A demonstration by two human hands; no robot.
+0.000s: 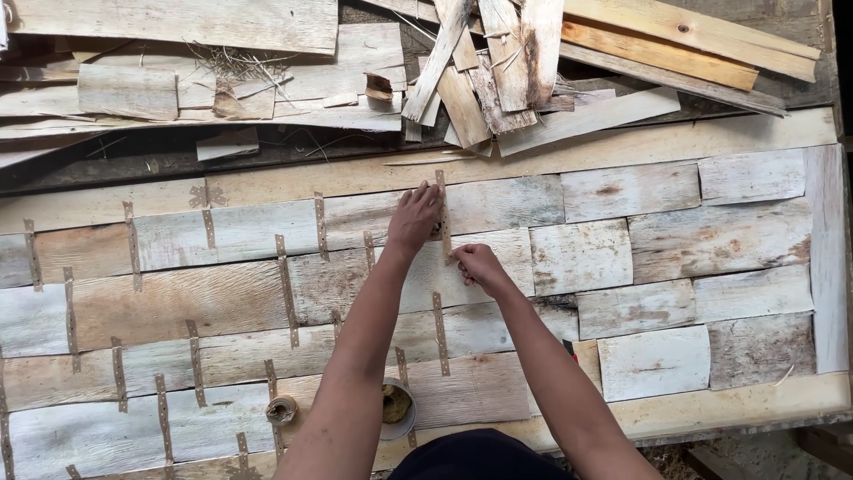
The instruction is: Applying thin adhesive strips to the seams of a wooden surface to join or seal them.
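Between both hands' fingers (425, 197): metal strip (442, 213)

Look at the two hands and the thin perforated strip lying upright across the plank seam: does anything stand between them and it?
Nothing visible does. The left hand and right hand both touch the strip directly.

Loose wood offcuts (498, 80) piled above — small round tin (397, 409) below.
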